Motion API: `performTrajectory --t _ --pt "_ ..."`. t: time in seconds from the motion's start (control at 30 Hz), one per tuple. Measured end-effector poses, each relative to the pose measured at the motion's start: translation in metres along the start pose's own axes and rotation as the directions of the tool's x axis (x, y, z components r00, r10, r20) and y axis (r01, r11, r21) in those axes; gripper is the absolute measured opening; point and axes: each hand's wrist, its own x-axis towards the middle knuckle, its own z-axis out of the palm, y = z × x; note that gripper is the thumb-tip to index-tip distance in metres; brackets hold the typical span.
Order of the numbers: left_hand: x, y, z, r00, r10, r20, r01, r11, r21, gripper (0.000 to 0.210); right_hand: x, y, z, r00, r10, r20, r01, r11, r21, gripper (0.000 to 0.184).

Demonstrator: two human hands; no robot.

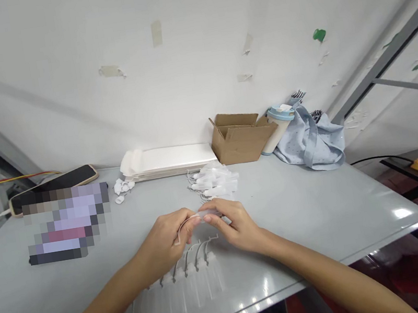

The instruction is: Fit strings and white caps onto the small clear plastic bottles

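Over the middle of the table my left hand (169, 234) and my right hand (235, 222) meet fingertip to fingertip. Between them is a small translucent plastic piece with a thin white strip (180, 231) curving down past the left fingers. My left hand pinches the strip end; the right pinches the clear end, mostly hidden by its fingers. Just below lies a row of clear plastic sleeves (183, 293), side by side, with thin curved strips at their upper ends. Beyond my hands is a pile of similar translucent pieces (215, 179).
At the back stand a stack of white flat boxes (173, 158), an open cardboard box (241, 143), a lidded cup (278, 127) and a blue cloth bag (307, 141). Crumpled white bits (122, 187) lie left of the pile. A phone (55, 187) and a pixelated device (69, 223) are at left.
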Motion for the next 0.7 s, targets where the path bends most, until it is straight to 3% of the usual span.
performTrajectory --t 0.1,0.17,0.23,0.33,0.43,0.57,0.7 --pt "-0.002 -0.006 0.009 0.957 0.252 -0.143 -0.210 0.943 0.257 0.035 0.000 0.000 0.001 0.985 0.164 0.059 -0.173 0.964 0.201 0.030" --pt "-0.003 -0.011 0.012 0.916 0.376 -0.141 -0.293 0.866 0.405 0.035 0.002 0.001 0.001 0.949 0.282 0.144 -0.315 0.881 0.353 0.034" --pt "-0.002 -0.016 0.008 0.914 0.399 -0.080 -0.324 0.833 0.448 0.032 0.004 0.003 0.000 0.924 0.327 0.196 -0.380 0.834 0.400 0.036" --pt "0.001 -0.026 -0.012 0.953 0.302 -0.011 -0.274 0.879 0.391 0.023 0.008 0.004 -0.004 0.949 0.303 0.083 -0.314 0.903 0.292 0.032" --pt "0.001 -0.039 -0.044 0.984 0.114 -0.136 -0.034 0.874 0.485 0.023 0.011 0.007 -0.013 0.970 0.202 -0.135 -0.189 0.977 0.101 0.025" --pt "-0.005 -0.059 -0.081 0.964 -0.130 -0.233 0.257 0.686 0.680 0.030 0.016 0.015 -0.025 0.965 0.008 -0.263 -0.057 0.982 -0.180 0.021" --pt "-0.003 -0.082 -0.096 0.935 -0.311 -0.167 0.319 0.538 0.781 0.037 0.019 0.030 -0.029 0.954 -0.141 -0.264 0.036 0.929 -0.368 0.020"
